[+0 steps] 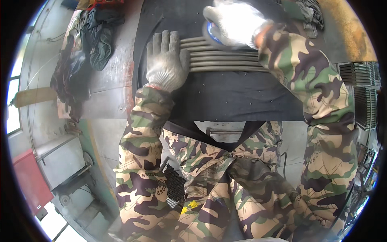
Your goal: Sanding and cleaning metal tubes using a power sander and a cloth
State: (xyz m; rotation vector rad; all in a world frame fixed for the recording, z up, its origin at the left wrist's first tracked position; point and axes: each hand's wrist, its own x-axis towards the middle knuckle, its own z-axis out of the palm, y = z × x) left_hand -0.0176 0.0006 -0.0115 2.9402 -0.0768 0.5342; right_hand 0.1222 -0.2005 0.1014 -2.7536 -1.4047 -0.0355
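Note:
Several grey metal rods (pixel 225 63) lie side by side on a black cloth (pixel 238 92) spread over the table. My left hand (pixel 166 60), in a whitish knit glove, rests flat across their left ends with its fingers stretched out. Above the right part of the rods is my right hand (pixel 236 24), gloved in white and closed on a round thing with a blue rim (pixel 213 33). Glare and motion blur hide most of that thing, and its kind cannot be made out. The right hand and sleeve cover part of the rods.
Dark crumpled clothes (pixel 100 36) hang over the table's left side. A crumpled grey cloth (pixel 309 16) lies at the far right. Stacked metal bars (pixel 360 92) stand beyond the right edge. On the left are a yellowish cylinder (pixel 34 97) and a red panel (pixel 32 177).

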